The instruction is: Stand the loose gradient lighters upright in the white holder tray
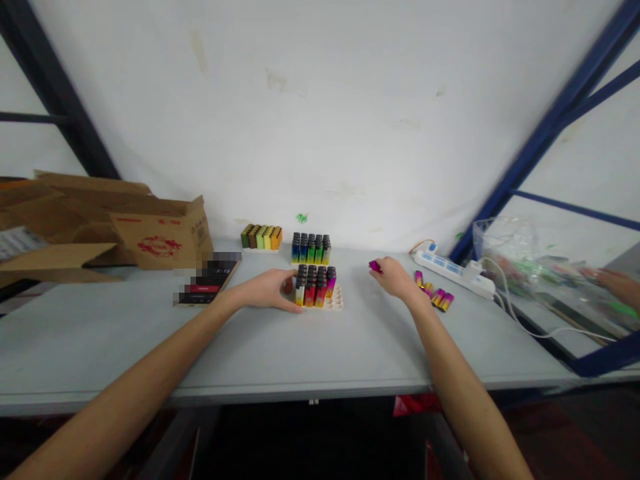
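My left hand (273, 289) is curled around the left end of a white lighter tray (336, 303), thumb at the front corner and fingers behind. Upright lighters (310, 293) with black tops fill most of this tray, in white-yellow, red and purple; holes show at its right end. To the right, above the table, my right hand (393, 277) pinches a purple lighter (375, 267), its lower part hidden by the fingers. Several loose purple-and-yellow lighters (439, 298) lie on the table just right of that hand.
Behind stand a tray of blue and green lighters (311, 248) and one of yellow and brown lighters (261, 238). Cardboard boxes (160, 233) and a dark flat box (207, 280) are left. A power strip (455, 270), plastic bags (515, 247) and another person's hand (617, 283) are right.
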A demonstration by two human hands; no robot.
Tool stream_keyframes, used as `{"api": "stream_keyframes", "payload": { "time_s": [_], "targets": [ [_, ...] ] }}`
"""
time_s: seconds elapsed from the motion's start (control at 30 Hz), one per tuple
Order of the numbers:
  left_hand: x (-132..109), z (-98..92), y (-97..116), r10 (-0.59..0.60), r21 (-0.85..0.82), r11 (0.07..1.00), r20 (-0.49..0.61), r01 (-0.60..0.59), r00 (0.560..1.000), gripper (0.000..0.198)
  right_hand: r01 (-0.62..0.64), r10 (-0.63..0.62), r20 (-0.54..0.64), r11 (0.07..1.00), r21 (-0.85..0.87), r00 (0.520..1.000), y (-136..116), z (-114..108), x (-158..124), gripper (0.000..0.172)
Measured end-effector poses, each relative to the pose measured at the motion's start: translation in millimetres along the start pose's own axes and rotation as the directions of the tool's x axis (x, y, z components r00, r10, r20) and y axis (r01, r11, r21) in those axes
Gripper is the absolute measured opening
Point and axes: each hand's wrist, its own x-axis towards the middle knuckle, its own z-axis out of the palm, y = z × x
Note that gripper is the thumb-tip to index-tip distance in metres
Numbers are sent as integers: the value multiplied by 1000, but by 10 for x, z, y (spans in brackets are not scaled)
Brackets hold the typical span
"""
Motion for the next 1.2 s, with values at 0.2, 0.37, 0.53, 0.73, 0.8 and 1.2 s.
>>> {"api": "stream_keyframes", "payload": {
  "time_s": [0.2, 0.37, 0.53, 0.73, 0.8, 1.2],
  "targets": [
    [0, 4, -5, 6, 12, 1000, -3, -6, 1000, 78, 151, -189, -49, 574, 805, 981, -208, -9, -51, 36],
    [-1, 5, -11, 18, -6, 1000, -12, -18, 1000, 80, -2, -211, 38, 168, 986, 977, -501, 19, -142, 45],
    [-2, 0, -11, 26, -8, 1000, -13, -26, 1000, 78, 104, 48, -129, 355, 929, 990, -617, 177, -82, 53],
    [9, 2, -19, 20, 6, 1000, 5, -20, 1000, 79, 163, 135, -329, 659, 734, 934, -659, 253, -114, 58],
    [10, 5, -25, 21, 2, 1000, 3, -21, 1000, 80, 170, 144, -359, 683, 711, 922, -685, 245, -138, 53],
    [5, 1, -13, 19, -10, 1000, -2, -19, 1000, 83, 234, 109, -397, 655, 718, 912, -707, 264, -128, 47]
  ]
}}
